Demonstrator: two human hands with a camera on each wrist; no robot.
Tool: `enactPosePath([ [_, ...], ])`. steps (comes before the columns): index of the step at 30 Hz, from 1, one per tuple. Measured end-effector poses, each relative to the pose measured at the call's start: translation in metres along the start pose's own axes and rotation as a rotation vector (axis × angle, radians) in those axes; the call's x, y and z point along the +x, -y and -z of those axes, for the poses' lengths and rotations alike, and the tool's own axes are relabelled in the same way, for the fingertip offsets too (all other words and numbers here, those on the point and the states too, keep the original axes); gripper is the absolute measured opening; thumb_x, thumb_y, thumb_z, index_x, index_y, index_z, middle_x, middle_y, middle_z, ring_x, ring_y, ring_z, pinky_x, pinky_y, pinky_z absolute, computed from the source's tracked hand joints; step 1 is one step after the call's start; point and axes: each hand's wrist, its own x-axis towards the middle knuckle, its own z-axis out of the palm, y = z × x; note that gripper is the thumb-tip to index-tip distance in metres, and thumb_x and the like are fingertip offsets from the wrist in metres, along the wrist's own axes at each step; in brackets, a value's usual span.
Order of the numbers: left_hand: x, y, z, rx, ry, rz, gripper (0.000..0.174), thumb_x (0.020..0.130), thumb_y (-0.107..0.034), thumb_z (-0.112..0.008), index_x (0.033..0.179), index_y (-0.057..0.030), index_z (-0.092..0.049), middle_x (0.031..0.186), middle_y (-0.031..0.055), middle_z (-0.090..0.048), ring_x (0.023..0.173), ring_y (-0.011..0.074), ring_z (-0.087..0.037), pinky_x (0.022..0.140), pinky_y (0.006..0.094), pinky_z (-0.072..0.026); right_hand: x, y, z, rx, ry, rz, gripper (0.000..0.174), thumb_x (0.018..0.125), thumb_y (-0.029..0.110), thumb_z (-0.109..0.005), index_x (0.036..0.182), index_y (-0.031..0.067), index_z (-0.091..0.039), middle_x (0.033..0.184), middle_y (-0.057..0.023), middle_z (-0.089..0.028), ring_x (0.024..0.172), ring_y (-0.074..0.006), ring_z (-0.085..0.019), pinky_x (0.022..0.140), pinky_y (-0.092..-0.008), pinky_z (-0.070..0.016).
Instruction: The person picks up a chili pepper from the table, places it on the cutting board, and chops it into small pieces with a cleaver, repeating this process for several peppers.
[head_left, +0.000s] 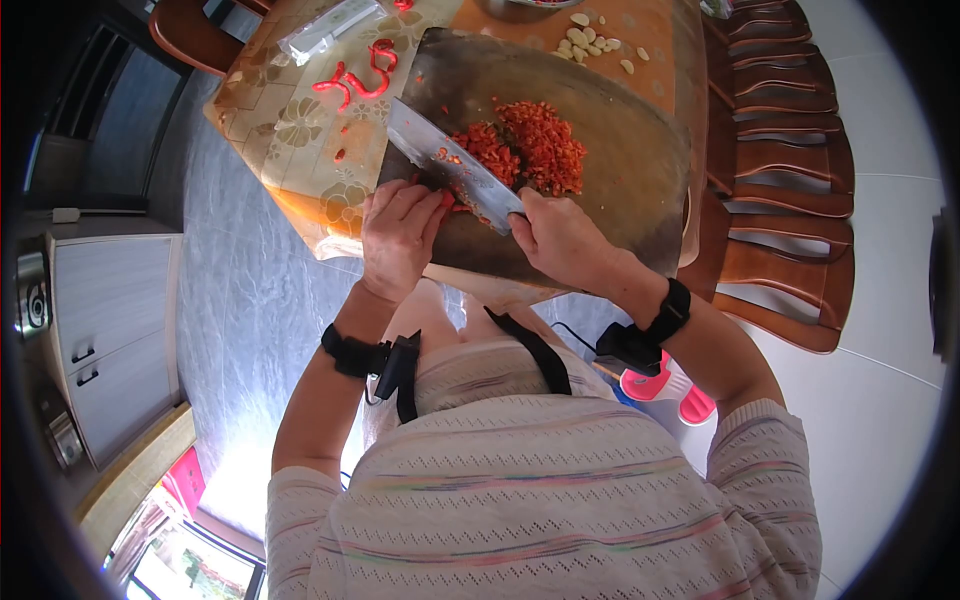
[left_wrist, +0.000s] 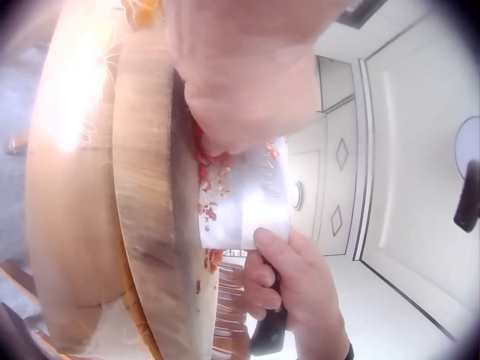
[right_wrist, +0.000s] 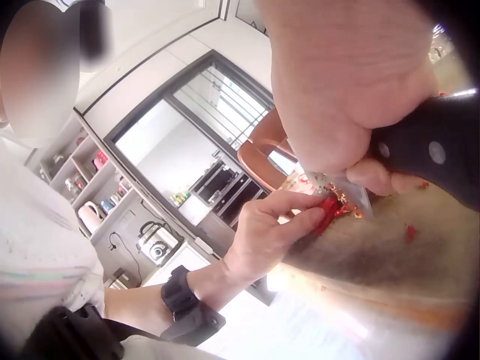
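Observation:
The right hand [head_left: 565,240] grips the black handle [right_wrist: 427,142] of a wide cleaver [head_left: 450,165], whose blade lies slantwise over the dark cutting board [head_left: 630,150]. Beside the blade the left hand [head_left: 398,235] pinches red chili [right_wrist: 328,214] between thumb and fingers, at the board's near left part. Chopped red chili [head_left: 545,145] is heaped on the far side of the blade, and bits cling to the steel. In the left wrist view the right hand [left_wrist: 296,292] holds the handle, its thumb against the blade [left_wrist: 244,210].
Whole red chilies [head_left: 370,85] and a plastic packet [head_left: 330,30] lie on the patterned tablecloth [head_left: 290,120] at the left. Garlic cloves [head_left: 580,42] sit past the board's far edge, near a bowl partly in view. Wooden chairs [head_left: 790,200] line the right side.

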Motion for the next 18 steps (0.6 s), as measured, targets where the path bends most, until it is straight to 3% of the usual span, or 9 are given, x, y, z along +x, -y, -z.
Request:
enactPosePath([
  [3,-0.001,0.005,-0.005,-0.014,-0.016,-0.037,0.02,0.067,-0.008,-0.071,0.086,-0.0093,-0.068,0.084,0.0017,-0.061,0.09,0.0237,-0.056,0.075,0.0356,-0.0426,0.0,0.0,0.0,0.001,0.002,-0.026,0.019,0.087,0.016,-0.049,0.087,-0.0029,-0.049,0.074,-0.0249,-0.061,0.074,-0.0429,-0.06,0.066,-0.0496,-0.0474],
  [9,-0.002,0.001,-0.006,-0.002,0.001,-0.015,0.02,0.067,-0.006,-0.07,0.087,-0.0111,-0.068,0.083,0.0013,-0.061,0.09,0.0237,-0.056,0.078,0.0357,-0.0421,0.0,0.009,0.01,0.01,0.014,-0.035,0.019,0.087,0.016,-0.05,0.087,-0.0029,-0.049,0.071,-0.0248,-0.06,0.072,-0.0435,-0.06,0.065,-0.0495,-0.0471],
  [18,-0.003,-0.002,-0.006,-0.006,-0.007,0.008,0.02,0.066,-0.005,-0.072,0.086,-0.0066,-0.069,0.084,0.0052,-0.062,0.089,0.0263,-0.057,0.077,0.0362,-0.044,0.008,0.007,0.001,-0.03,0.023,0.042,0.017,0.087,0.015,-0.049,0.086,-0.0027,-0.048,0.068,-0.0235,-0.059,0.069,-0.0433,-0.06,0.063,-0.0499,-0.047],
])
